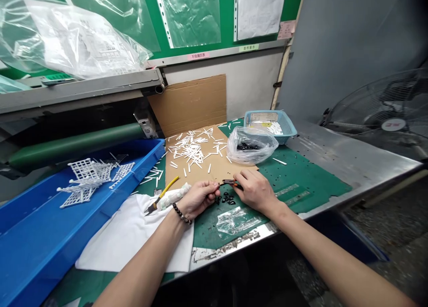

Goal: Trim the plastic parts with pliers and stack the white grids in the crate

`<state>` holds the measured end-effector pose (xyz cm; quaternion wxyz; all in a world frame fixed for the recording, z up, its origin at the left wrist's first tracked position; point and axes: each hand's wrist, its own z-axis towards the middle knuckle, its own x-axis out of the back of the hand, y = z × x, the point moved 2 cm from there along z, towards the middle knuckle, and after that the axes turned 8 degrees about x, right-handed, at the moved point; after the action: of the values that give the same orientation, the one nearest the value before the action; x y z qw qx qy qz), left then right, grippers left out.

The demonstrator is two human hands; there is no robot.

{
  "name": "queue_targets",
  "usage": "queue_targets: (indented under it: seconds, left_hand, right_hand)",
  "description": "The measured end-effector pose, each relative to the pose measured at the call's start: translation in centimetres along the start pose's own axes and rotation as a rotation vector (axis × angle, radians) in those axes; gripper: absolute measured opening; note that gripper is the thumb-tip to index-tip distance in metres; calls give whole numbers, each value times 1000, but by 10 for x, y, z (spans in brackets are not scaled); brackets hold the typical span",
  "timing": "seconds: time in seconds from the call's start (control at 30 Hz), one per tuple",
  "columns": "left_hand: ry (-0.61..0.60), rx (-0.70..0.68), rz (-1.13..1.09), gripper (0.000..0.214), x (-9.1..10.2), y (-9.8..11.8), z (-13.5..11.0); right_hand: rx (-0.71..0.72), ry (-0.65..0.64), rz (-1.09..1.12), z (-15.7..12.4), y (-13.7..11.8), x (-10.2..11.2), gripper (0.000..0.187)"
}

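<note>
A green mat [310, 182] covers the workbench, with a flat cardboard sheet [200, 174] on it and white sticks [192, 150] strewn across that sheet. Just in front of the cardboard sheet, our left hand [201, 198] pinches a small black piece [219, 186]; our right hand [253, 189] is wrapped around pliers [229, 181] (whether their tips touch the piece, we cannot tell). Loose black bits [230, 200] lie nearer us than the cardboard sheet.

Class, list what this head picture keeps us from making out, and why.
All in the head view:
Black piece: largely covered by the left hand.
Pliers: handles mostly behind the right hand.
Fan: cut off by the right edge.
White sheet: print too faint to read.
</note>
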<state>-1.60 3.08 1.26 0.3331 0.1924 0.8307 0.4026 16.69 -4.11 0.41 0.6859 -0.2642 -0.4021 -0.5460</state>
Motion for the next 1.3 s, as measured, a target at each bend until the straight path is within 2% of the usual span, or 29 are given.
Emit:
queue_targets:
  seconds: [0.13, 0.27, 0.4, 0.47, 0.6, 0.67, 0.77, 0.93, 1.03, 1.1, 1.2, 1.3]
  left_hand:
    - [10, 33, -89, 10, 1, 3, -2]
    - [-37, 20, -223, 1, 1, 7, -5]
    - [-66, -10, -152, 6, 1, 12, -8]
    - [4, -37, 60, 9, 2, 13, -10]
    - [260, -130, 816, 23, 2, 15, -15]
    - [335, -139, 1113, 23, 0, 14, -17]
    - [361, -160, 1332, 18, -4, 14, -19]
    - [292, -219, 1465, 16, -7, 18, -24]
    - [275, -231, 1443, 13, -7, 18, -27]
    - [284, -227, 1304, 13, -8, 18, -27]
    - [323, -204, 834, 16, -11, 16, -22]
    - [259, -108, 322, 22, -15, 10, -13]
  right_hand:
    - [-4, -9, 21, 0, 0, 0, 11]
    - [-7, -8, 21, 0, -1, 0, 12]
    - [-5, 2, 24, -1, 0, 1, 13]
    - [-7, 6, 27, -1, 0, 1, 13]
    - [-15, 7, 33, -1, 1, -1, 12]
    - [-15, 4, 33, -1, 1, -2, 12]
    - [-18, 4, 39, -1, 1, -2, 14]
    - [-22, -6, 52, -1, 1, -2, 13]
    - [-24, -4, 56, -1, 2, -2, 13]
    - [-16, 11, 76, 0, 2, -1, 13]
    - [39, 43, 119, 0, 0, 1, 17]
    - [89, 51, 136, 1, -1, 3, 26]
